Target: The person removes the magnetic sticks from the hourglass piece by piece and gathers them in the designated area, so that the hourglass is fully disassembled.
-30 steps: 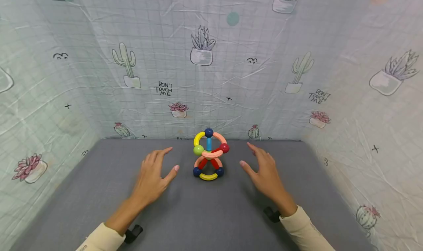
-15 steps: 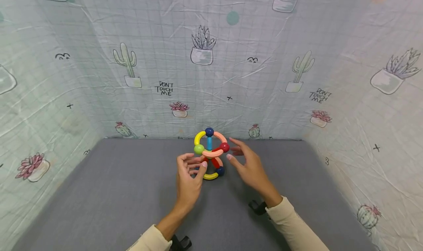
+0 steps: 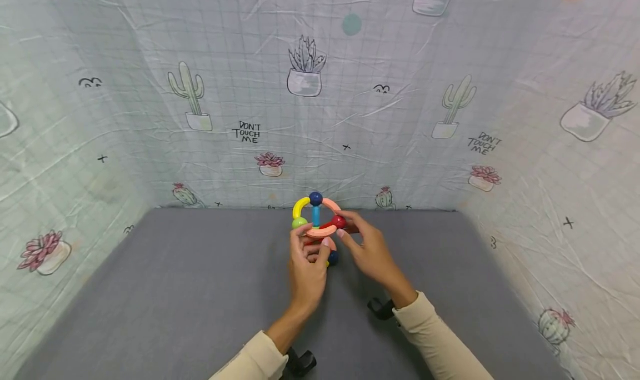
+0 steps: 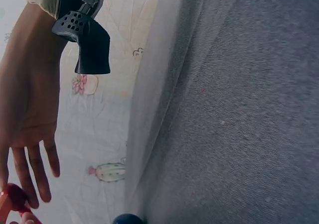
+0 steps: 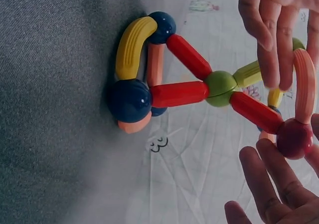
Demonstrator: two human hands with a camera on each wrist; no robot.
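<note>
A magnetic ball-and-rod building toy [image 3: 315, 216] stands on the grey table, rising in two tiers. The right wrist view shows navy balls with yellow and pink curved rods at its base, and red rods meeting a green centre ball [image 5: 221, 88]. My right hand [image 3: 372, 258] holds the toy's upper red ball [image 5: 295, 138] between thumb and fingers. On the other side, my left hand [image 3: 308, 277] reaches round the pink curved rod [image 5: 305, 87] by the light green ball [image 3: 299, 223]. Whether its thumb presses the toy is unclear. It hides the lower left of the toy.
The grey cloth-covered table [image 3: 210, 274] extends to both sides of the hands. Behind and beside it hangs a fabric backdrop [image 3: 345, 119] printed with potted cacti. Black camera mounts [image 3: 382, 309] sit on both wrists.
From standing apart on either side, both hands have come inward to the toy. My left hand has moved right and my right hand left, onto the red ball. The toy stays in place.
</note>
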